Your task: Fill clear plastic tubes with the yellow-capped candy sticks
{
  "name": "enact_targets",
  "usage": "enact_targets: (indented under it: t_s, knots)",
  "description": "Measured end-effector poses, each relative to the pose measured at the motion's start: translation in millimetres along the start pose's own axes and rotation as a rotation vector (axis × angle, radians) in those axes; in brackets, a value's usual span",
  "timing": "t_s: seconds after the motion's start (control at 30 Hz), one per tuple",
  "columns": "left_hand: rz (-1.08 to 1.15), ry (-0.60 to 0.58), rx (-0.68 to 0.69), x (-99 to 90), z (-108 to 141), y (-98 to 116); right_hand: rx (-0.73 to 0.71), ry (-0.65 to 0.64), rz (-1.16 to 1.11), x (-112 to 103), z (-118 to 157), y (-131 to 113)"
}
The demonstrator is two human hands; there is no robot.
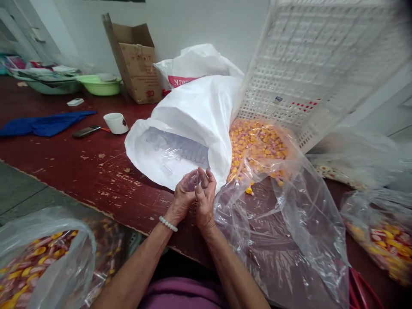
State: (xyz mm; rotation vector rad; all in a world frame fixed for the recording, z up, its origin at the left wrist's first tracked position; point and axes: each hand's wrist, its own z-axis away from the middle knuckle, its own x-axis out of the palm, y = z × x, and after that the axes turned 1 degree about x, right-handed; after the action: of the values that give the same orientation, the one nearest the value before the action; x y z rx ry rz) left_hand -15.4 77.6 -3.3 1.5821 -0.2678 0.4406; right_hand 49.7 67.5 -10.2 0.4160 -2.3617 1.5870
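My left hand [182,202], a pale bead bracelet at its wrist, curls around a bunch of clear plastic tubes [192,181] seen end-on. Closed against the same bunch from the other side is my right hand [206,201], its thumb lying over the front. Both hands meet just in front of the mouth of a white sack [196,105]. Inside it, more clear tubes [188,151] lie stacked, with a loose one [167,169] nearer the opening. The fingers hide most of the held bunch.
A plastic bag [257,143] of yellow-and-pink pieces lies right of the sack, beneath a tilted white crate [289,73]. Other filled bags stand lower left [41,257] and right [386,240]. Leftward on the red table [106,171] are a cup [116,123], phone [86,131] and blue cloth [45,124].
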Motion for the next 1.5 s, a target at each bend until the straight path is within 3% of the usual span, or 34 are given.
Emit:
enact_targets:
  t_s: [0.23,0.4,0.57,0.63,0.7,0.77,0.8,0.87,0.97,1.1,1.17,1.23,1.33,1.5]
  knots:
    - [-0.083,0.136,0.119,1.3,2,-3,-0.05,-0.112,0.251,-9,4,-12]
    - [-0.212,0.133,0.183,-2.3,3,-7,-0.115,-0.14,0.62,-16,6,-17]
    - [-0.167,0.072,0.119,-7.6,12,-3,-0.198,-0.231,0.803,-27,9,-29]
    - [-0.147,0.058,0.088,-11.9,14,-2,-0.245,-0.17,0.876,-48,6,-41]
    - [-0.136,0.054,0.044,-16.1,16,-1,-0.246,0.01,0.955,-82,-2,-53]
    - [-0.102,0.063,0.001,-17.6,18,-1,-0.177,0.225,1.064,-121,-14,-61]
    - [-0.083,0.064,-0.01,-16.7,18,-1,-0.111,0.271,1.159,-139,-21,-62]
    - [-0.061,0.053,-0.017,-11.5,21,-1,0.009,0.226,1.419,-166,-34,-57]
    - [-0.092,0.001,-0.009,-0.7,26,0,0.139,0.125,1.71,-182,-48,-43]
    - [-0.27,-0.042,0.019,3.2,32,1,0.179,0.148,1.755,-181,-48,-37]
    - [-0.349,-0.039,0.03,0.4,34,3,0.12,0.215,1.605,-176,-40,-47]
    - [-0.4,-0.044,0.033,-2.0,35,3,0.035,0.203,1.338,-164,-26,-64]
    - [-0.463,-0.091,0.058,-0.9,37,3,-0.096,-0.007,0.988,-132,-5,-87]
    - [-0.58,-0.174,0.159,7.0,41,1,-0.155,-0.302,0.863,-87,12,-96]
